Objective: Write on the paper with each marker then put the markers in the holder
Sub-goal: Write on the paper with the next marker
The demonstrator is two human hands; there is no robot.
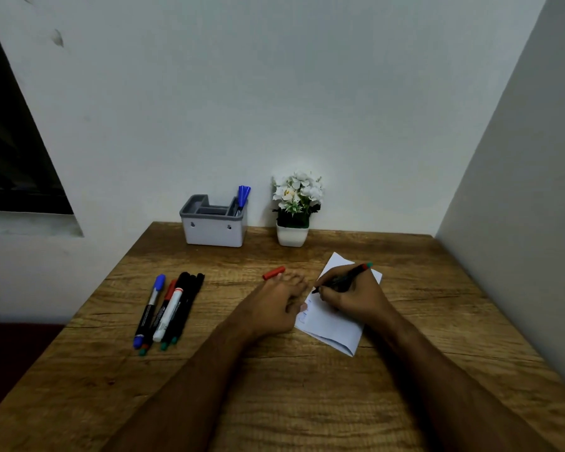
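My right hand (349,296) grips a black marker (356,272) with a red and green end, its tip down on the white paper (333,327). Faint marks show on the sheet's left side. My left hand (274,301) rests flat with straight fingers on the paper's left edge. A red cap (273,273) lies loose on the table just beyond my left hand. Several markers (168,308) lie side by side at the left. The grey and white holder (213,228) stands at the back with two blue-capped markers (243,197) in its right compartment.
A small white pot of white flowers (295,210) stands right of the holder against the back wall. The wooden table (274,402) meets a wall on the right and drops off at its left edge.
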